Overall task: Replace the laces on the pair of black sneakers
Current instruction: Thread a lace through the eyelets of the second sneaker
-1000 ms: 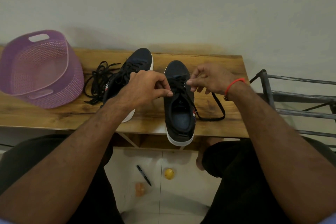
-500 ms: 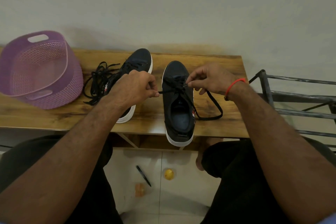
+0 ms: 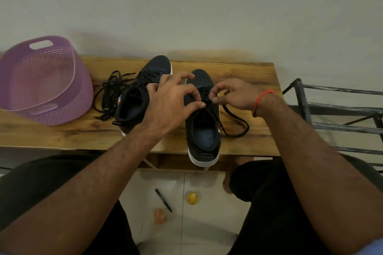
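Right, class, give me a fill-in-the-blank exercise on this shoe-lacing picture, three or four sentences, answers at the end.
1. The basket at the left end of the bench is ____ in colour.
2. The band on the right wrist is ____.
3. A pen lies on the ____ under the bench.
4. The loose laces lie between the basket and the ____ sneaker.

Answers: purple; red; floor; left
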Demonstrator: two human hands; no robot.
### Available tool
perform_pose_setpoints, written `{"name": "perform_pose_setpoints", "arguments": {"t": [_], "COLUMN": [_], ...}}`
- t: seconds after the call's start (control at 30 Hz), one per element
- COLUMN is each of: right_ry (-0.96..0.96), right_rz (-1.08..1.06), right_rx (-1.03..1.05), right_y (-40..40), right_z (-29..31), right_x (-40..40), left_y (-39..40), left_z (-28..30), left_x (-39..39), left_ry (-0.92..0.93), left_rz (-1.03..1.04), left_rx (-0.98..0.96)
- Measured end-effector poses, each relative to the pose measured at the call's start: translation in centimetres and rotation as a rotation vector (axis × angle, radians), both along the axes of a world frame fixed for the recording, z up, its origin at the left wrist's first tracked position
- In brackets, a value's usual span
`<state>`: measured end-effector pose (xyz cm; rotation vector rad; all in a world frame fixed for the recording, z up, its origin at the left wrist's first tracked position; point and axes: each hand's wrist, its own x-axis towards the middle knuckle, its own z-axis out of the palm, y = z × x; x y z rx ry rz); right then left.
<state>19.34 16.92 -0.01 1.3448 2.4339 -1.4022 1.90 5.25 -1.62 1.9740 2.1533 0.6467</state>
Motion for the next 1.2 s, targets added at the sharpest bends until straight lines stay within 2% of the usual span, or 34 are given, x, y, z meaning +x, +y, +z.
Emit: {"name": "perform_pose_setpoints", "arguments": {"t": [0.27,0.47,0.57,0.63,0.7,0.8,0.93,1.0,1.1,1.2], "right_ry": [0.063,0.124,0.164,0.189,0.192,0.198,0.203,0.204,0.209,0.193], "right_rz": [-0.088,-0.086,-0.137,-0.184,-0.203,-0.232,-0.241,-0.236,-0.188,-0.082], "right_rx": [-0.127,-0.083,-0.034,-0.016,-0.012,-0.018,-0.008,0.000,0.007,0.000], "right_y": [-0.4,-0.2,0.3,0.6,0.8,0.8,0.7,0.7,0.7,0.7], "right_z": [0.0,-0.3,-0.5,-0.5,-0.6,-0.4,-0.4,-0.5,-0.6,-0.5], "right_x": [-0.2,-0.2,0.0,0.2,0.3,0.3,0.3,0.2,0.2,0.2], "left_y": [-0.5,-0.3,0.3,0.6,0.6,0.8,1.2,1.1,1.1,0.8], "left_z": [-0.8,-1.0,0.1,0.9,2.0,3.2,4.0,4.3,4.4,4.5], "left_x": [0.6,0.6,-0.3,-1.6,-2.6,-3.8,-5.2,-5.2,-5.3,-5.8], "left_ry": [0.133,0.010,-0.072,-0.185,-0.413,-0.876,-1.437,-1.626,-1.701,-1.474], "left_rz": [0.035,0.062,0.089,0.079,0.093,0.189,0.179,0.212,0.240,0.175], "left_rx": [0.034,-0.001,-0.077,-0.156,-0.162,-0.097,0.062,0.139,0.149,-0.131]}}
